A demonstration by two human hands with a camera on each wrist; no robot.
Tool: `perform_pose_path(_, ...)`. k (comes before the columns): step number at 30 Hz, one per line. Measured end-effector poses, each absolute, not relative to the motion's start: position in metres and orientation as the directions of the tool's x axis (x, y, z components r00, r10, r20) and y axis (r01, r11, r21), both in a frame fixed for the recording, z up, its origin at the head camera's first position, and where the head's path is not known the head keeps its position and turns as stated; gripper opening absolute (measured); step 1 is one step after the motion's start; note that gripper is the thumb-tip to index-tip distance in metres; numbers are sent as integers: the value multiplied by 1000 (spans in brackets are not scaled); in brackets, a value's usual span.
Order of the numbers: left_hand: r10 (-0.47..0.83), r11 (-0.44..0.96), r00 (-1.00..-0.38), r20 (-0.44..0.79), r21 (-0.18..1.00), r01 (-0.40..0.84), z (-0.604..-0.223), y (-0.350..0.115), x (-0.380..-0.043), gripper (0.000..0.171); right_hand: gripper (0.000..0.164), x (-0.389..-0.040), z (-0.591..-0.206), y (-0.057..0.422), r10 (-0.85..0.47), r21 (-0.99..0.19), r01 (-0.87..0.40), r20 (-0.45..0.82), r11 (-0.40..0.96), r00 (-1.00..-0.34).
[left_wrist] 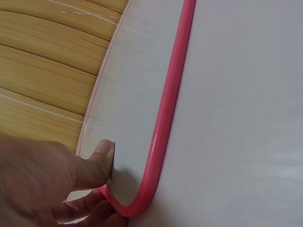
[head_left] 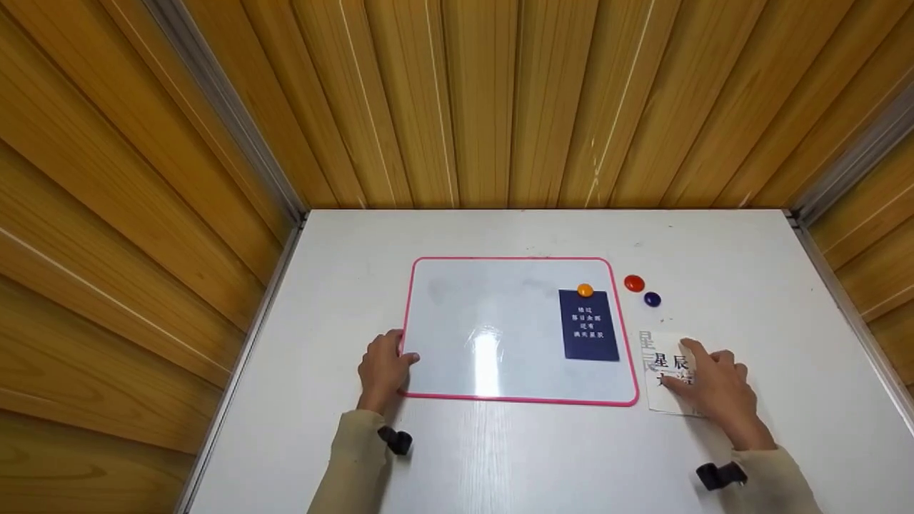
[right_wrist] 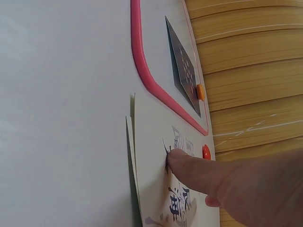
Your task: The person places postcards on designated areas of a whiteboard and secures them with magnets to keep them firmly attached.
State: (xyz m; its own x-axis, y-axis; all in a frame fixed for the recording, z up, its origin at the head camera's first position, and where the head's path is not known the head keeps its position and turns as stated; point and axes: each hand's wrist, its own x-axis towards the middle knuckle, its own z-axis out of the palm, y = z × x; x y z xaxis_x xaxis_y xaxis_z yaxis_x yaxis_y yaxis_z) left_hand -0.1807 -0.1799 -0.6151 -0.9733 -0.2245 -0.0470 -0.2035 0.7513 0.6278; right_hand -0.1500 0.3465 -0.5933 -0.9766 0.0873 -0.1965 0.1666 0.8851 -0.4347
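- The left hand [head_left: 384, 364] grips the whiteboard [head_left: 460, 314] by its lower left side, thumb [left_wrist: 99, 161] laid over the writing surface and fingers curled about the pink rim [head_left: 514, 399].
- From that hold the board stretches away to the right, flat on the white table [head_left: 514, 464], its far corners well apart from the fingers.
- The right hand [head_left: 721, 392] reaches over a white card [head_left: 664, 363] printed with black and grey characters, thumb and index finger set apart on its face — whether it pinches the sheet or only touches it, the pictures cannot tell.
- The white card lies on the table just beside the board's right rim; its left part shows clear of the fingers, while its right part is hidden beneath the hand.
- In the right wrist view the thumb tip presses among the characters, and the near side shows two edges standing slightly apart — one sheet or two, it is unclear.
- On the board's right side rests a dark blue card [head_left: 589, 327] with lines of white characters, an orange disc [head_left: 585, 290] on its top edge.
- Beyond the board's upper right corner sit a red disc [head_left: 634, 283] and a smaller blue disc [head_left: 652, 300], near each other on the table.
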Motion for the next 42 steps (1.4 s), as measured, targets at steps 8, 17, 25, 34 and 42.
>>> perform_pose_path(8,-214,748,-976,-41,635,-191,-616,-180,-180,48,88,-147,-592,348,93,-448,190,-228,874,-969)
perform_pose_path(17,-207,766,-978,-30,617,-181,-617,-182,-181,50,82,-146,-595,348,89,-456,171,-195,873,-977)
perform_pose_path(25,-204,768,-979,-28,615,-177,-617,-182,-181,51,79,-145,-597,348,73,-474,146,-170,868,-983)
perform_pose_path(34,-201,767,-979,-23,619,-172,-617,-182,-180,50,85,-149,-597,353,87,-508,189,-217,841,-972)
perform_pose_path(42,-205,763,-978,-28,621,-178,-618,-181,-181,50,88,-152,-595,356,114,-505,234,-258,831,-960)
